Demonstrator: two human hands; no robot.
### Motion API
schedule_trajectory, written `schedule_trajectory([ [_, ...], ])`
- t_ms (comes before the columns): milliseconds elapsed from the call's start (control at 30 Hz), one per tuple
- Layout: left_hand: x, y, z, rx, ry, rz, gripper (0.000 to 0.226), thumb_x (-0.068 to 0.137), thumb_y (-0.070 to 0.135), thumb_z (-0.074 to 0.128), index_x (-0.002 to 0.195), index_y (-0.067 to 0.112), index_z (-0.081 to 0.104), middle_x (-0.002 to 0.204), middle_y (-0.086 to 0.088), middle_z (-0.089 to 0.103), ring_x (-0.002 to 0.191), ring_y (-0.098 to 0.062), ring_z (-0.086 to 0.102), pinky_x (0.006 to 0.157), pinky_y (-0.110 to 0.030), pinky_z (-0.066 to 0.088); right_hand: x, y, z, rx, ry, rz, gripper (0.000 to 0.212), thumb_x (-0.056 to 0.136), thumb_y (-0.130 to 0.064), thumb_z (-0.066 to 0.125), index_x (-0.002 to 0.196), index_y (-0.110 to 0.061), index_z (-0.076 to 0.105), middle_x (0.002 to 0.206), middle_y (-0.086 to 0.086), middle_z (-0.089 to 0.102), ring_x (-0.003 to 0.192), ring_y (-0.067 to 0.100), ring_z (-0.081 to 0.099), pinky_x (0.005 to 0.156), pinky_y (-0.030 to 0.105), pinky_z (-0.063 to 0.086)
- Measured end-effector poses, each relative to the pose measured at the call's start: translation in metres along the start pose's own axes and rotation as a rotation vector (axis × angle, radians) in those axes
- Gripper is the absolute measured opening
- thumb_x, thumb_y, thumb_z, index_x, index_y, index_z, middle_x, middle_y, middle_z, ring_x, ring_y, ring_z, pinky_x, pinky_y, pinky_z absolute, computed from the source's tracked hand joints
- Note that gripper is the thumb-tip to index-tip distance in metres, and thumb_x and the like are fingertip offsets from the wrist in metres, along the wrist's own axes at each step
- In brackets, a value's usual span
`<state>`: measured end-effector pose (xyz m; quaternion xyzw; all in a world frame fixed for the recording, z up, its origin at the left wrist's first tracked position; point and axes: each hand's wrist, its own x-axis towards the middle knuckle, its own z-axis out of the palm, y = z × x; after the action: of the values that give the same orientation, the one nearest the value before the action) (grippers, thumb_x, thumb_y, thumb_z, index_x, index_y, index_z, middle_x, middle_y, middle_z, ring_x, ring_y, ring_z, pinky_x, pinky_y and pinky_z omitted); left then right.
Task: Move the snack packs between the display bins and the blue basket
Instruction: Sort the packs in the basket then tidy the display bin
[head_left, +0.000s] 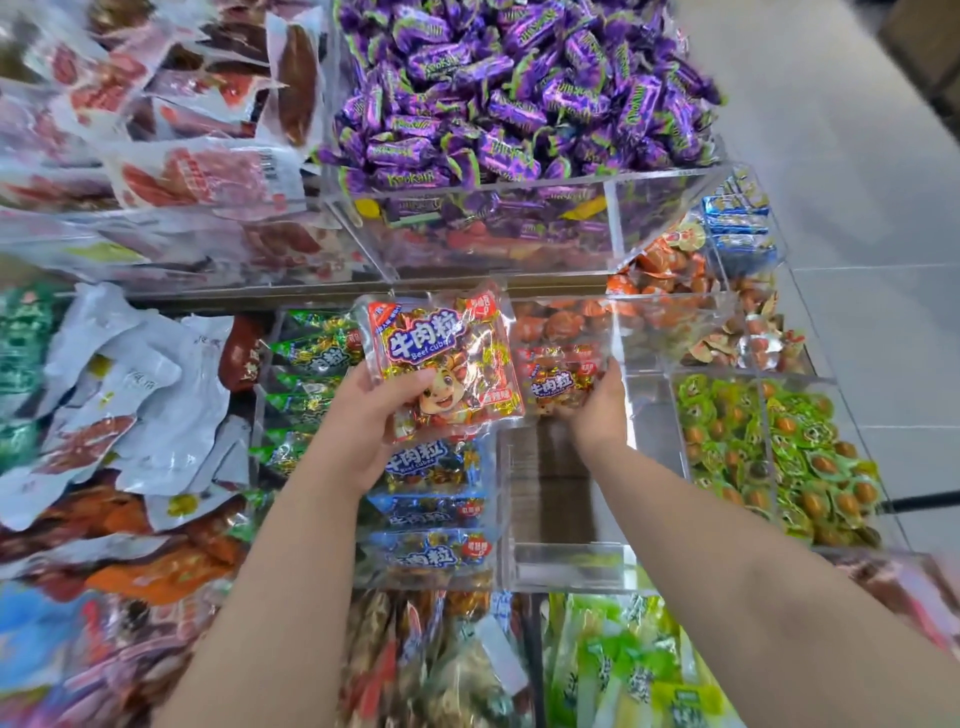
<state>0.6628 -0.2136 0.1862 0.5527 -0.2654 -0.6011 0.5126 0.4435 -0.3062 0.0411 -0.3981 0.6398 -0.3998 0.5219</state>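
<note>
My left hand (363, 415) grips a red beef-cube snack pack (441, 358), held up above a clear bin of blue beef-cube packs (431, 519). My right hand (597, 410) holds a second, smaller-looking red beef-cube pack (556, 384) at the far end of a clear acrylic bin (566, 561) whose wooden floor shows bare in the near half. More red packs (556, 327) lie beyond it in that bin. The blue basket is not in view.
Green beef-cube packs (311, 374) fill the bin to the left. Purple candies (509, 88) are heaped in the upper bin. Green-wrapped snacks (769, 457) and orange ones (691, 291) fill the bins on the right. White and red pouches (119, 395) are piled at left. Grey floor (857, 156) lies beyond.
</note>
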Motion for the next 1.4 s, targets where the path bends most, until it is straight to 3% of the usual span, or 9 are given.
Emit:
schedule_trajectory([
  [67,0.000,0.000,0.001,0.010,0.003,-0.001,0.047,0.060,0.026,0.077,0.101,0.013,0.058,0.089,-0.004,0.075,0.083,-0.022,0.073,0.060,-0.035,0.058,0.001,-0.014,0.007,0.200,0.039,0.125,0.027,0.090,-0.016,0.049,0.115,-0.024,0.053,0.113,0.004,0.065,0.095,0.015,0.067,0.061,0.033,0.058],
  [233,-0.002,0.000,0.002,0.014,0.006,0.000,0.047,0.061,0.026,0.077,0.102,0.012,0.058,0.091,-0.006,0.075,0.085,-0.024,0.073,0.061,-0.035,0.058,0.002,-0.001,0.002,-0.249,0.016,0.114,0.103,0.060,-0.012,0.085,0.143,-0.015,0.024,0.137,0.010,0.045,0.124,0.029,0.048,0.103,0.049,0.042],
  [400,-0.005,0.001,0.003,0.007,-0.021,0.009,0.040,0.057,0.030,0.083,0.092,0.020,0.067,0.092,-0.007,0.074,0.085,-0.025,0.073,0.061,-0.036,0.058,0.000,0.007,-0.004,-0.350,0.060,0.116,0.116,0.064,-0.014,0.087,0.149,-0.014,0.008,0.148,0.012,0.031,0.134,0.030,0.036,0.111,0.045,0.032],
  [600,-0.010,0.003,0.008,-0.005,-0.011,0.011,0.043,0.062,0.023,0.077,0.100,0.013,0.059,0.091,-0.007,0.075,0.084,-0.024,0.073,0.060,-0.036,0.058,0.000,0.002,0.007,-0.289,0.063,0.151,0.065,0.075,-0.013,0.078,0.114,-0.016,0.026,0.124,0.013,0.051,0.110,0.029,0.054,0.091,0.037,0.042],
  [767,-0.011,0.002,0.016,0.032,-0.021,-0.002,0.046,0.059,0.025,0.078,0.100,0.015,0.060,0.091,-0.003,0.075,0.086,-0.023,0.073,0.063,-0.038,0.059,-0.007,-0.016,0.012,-0.288,0.118,0.198,0.063,0.073,-0.020,0.076,0.104,-0.022,0.021,0.115,0.009,0.049,0.089,0.021,0.046,0.078,0.032,0.040],
  [967,-0.011,-0.006,0.030,0.098,-0.039,0.002,0.044,0.057,0.022,0.083,0.096,0.021,0.063,0.088,0.004,0.076,0.084,-0.016,0.073,0.068,-0.031,0.057,-0.055,-0.056,-0.015,0.343,-0.069,0.160,0.016,0.089,-0.021,0.062,0.080,-0.017,0.048,0.064,-0.004,0.050,0.055,0.009,0.047,0.049,0.018,0.041],
  [1033,-0.012,-0.008,0.036,0.184,-0.040,0.010,0.048,0.058,0.023,0.089,0.099,0.024,0.065,0.093,0.004,0.076,0.088,-0.016,0.072,0.077,-0.035,0.055,-0.077,-0.076,-0.030,0.514,-0.342,0.155,0.018,0.086,-0.033,0.065,0.088,-0.017,0.058,0.064,-0.008,0.060,0.055,0.006,0.055,0.051,0.019,0.046],
  [1133,-0.013,-0.012,0.047,0.335,0.009,0.043,0.044,0.061,0.033,0.088,0.098,0.029,0.065,0.088,0.012,0.074,0.081,-0.009,0.071,0.068,-0.027,0.053,-0.098,-0.084,-0.036,0.238,-0.600,0.092,0.049,0.068,-0.028,0.081,0.110,-0.024,0.055,0.100,0.001,0.072,0.092,0.021,0.069,0.080,0.039,0.055],
  [1400,-0.012,-0.009,0.043,0.051,0.206,0.028,0.016,0.088,0.026,0.068,0.100,0.025,0.059,0.100,-0.004,0.071,0.077,-0.020,0.074,0.058,-0.031,0.059,-0.087,-0.048,-0.091,0.140,-0.258,0.119,0.054,0.078,0.000,0.071,0.121,-0.022,0.046,0.102,0.010,0.070,0.092,0.021,0.069,0.079,0.030,0.055],
])
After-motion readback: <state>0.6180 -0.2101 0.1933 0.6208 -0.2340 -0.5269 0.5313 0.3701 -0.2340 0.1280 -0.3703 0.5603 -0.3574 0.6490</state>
